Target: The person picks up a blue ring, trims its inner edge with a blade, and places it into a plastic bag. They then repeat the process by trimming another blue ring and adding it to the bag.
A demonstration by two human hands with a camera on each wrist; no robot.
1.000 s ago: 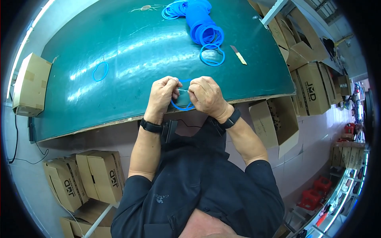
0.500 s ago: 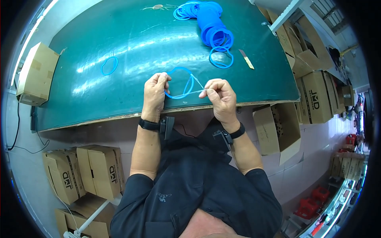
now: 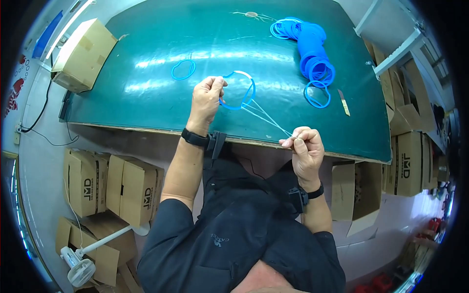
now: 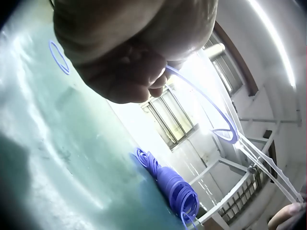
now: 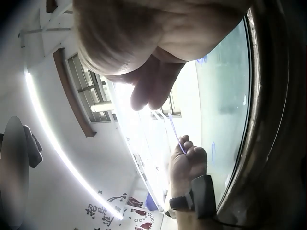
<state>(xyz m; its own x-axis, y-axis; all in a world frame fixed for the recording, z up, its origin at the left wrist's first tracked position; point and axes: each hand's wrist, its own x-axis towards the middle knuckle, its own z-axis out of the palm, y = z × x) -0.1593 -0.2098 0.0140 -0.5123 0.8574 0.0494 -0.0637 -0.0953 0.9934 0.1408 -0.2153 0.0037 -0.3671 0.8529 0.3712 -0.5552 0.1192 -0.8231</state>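
My left hand [image 3: 206,100] pinches a thin blue ring [image 3: 254,90] at its left side, above the front part of the green table. Part of the ring's upper edge looks pale. From the ring's lower right, two pale thin strands [image 3: 266,118] run taut to my right hand [image 3: 309,151]. Its thumb and fingertips pinch their far ends, past the table's front edge. In the left wrist view the strands [image 4: 268,165] are drawn out straight from the ring [image 4: 208,103], which bends to a point there. Whether they are a band or film, I cannot tell.
A long pile of blue rings [image 3: 312,49] lies at the back right, with a loose ring [image 3: 317,94] at its near end. Beside it is a knife [image 3: 344,103]. Another ring [image 3: 183,70] lies left. A carton [image 3: 85,56] stands at the table's left end; open boxes [image 3: 359,190] sit below.
My right hand has drawn away to the right and toward my body, stretching the pale strands long. My left hand keeps its pinch on the ring. The head view has shifted.
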